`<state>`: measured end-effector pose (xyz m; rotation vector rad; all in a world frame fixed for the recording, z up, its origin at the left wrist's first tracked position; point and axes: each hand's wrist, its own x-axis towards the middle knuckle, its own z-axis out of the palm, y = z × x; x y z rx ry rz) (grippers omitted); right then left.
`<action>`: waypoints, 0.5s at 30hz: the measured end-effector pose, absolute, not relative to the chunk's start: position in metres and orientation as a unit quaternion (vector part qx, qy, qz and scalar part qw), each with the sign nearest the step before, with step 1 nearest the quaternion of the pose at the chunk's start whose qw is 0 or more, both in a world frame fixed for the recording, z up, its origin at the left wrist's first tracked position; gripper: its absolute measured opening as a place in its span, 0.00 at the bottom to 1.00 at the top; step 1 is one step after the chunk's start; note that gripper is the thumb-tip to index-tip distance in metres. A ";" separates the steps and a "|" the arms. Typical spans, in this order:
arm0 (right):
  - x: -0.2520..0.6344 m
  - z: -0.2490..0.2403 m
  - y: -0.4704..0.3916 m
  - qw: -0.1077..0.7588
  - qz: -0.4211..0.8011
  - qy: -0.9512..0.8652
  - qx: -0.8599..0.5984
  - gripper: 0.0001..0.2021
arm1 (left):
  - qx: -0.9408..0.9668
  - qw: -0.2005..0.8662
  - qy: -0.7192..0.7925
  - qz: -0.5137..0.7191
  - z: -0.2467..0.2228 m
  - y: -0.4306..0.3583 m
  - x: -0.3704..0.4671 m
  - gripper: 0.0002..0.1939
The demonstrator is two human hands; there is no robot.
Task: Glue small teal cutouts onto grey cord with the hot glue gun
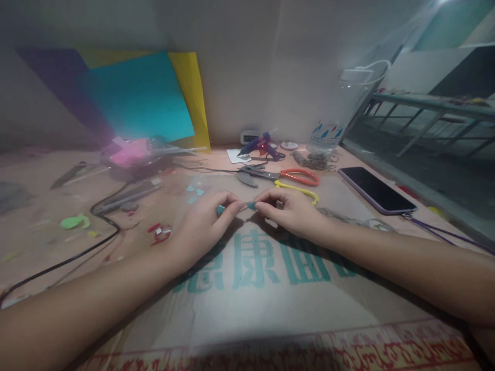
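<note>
A teal scrap is pinched by the right hand beside the gathered fingertips of the left hand, seemingly for control; the glue gun is nosed over paper, presumably against drips.

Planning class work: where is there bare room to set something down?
Free: the printed surface between left hand, right hand and the red border. Crowded: beyond them, around glue gun and orange-handled tool; at left, along black cable.
</note>
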<state>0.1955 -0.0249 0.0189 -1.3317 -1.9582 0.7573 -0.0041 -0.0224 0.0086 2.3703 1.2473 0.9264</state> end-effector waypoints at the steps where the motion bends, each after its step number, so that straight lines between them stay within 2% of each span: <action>1: 0.196 0.019 -0.025 0.319 0.289 -0.746 -0.508 0.09 | 0.825 0.151 0.437 0.327 0.009 -0.023 -0.004 0.13; 12: 0.196 0.019 -0.025 0.308 0.332 -0.753 -0.478 0.11 | 0.814 0.245 0.423 0.314 0.008 -0.019 -0.001 0.11; 15: 0.198 0.018 -0.024 0.299 0.340 -0.760 -0.467 0.14 | 0.813 0.252 0.422 0.313 0.008 -0.018 -0.002 0.13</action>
